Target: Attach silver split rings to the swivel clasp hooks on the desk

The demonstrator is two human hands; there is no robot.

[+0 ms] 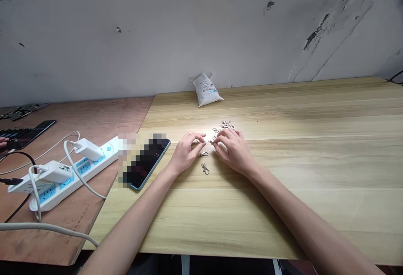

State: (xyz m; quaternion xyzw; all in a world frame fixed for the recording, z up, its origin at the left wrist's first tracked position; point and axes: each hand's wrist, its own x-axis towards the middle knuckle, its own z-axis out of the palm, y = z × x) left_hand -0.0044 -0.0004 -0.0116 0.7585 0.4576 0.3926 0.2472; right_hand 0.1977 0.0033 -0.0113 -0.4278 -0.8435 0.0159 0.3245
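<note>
My left hand (186,152) and my right hand (231,149) rest on the light wooden table (283,174), fingertips close together. Both pinch small silver metal clasps between thumb and fingers; the pieces are tiny and partly hidden. Two loose clasps lie just below the hands, one (203,154) near my left thumb and one (205,168) a little nearer to me. A small pile of the same metal clasps (224,125) lies just beyond my right hand.
A phone (147,162) lies left of my left hand. A white power strip (63,174) with chargers and cables sits on the brown board at the left. A small white bag (206,90) leans by the wall. Another person's fingers (3,141) show at the far left.
</note>
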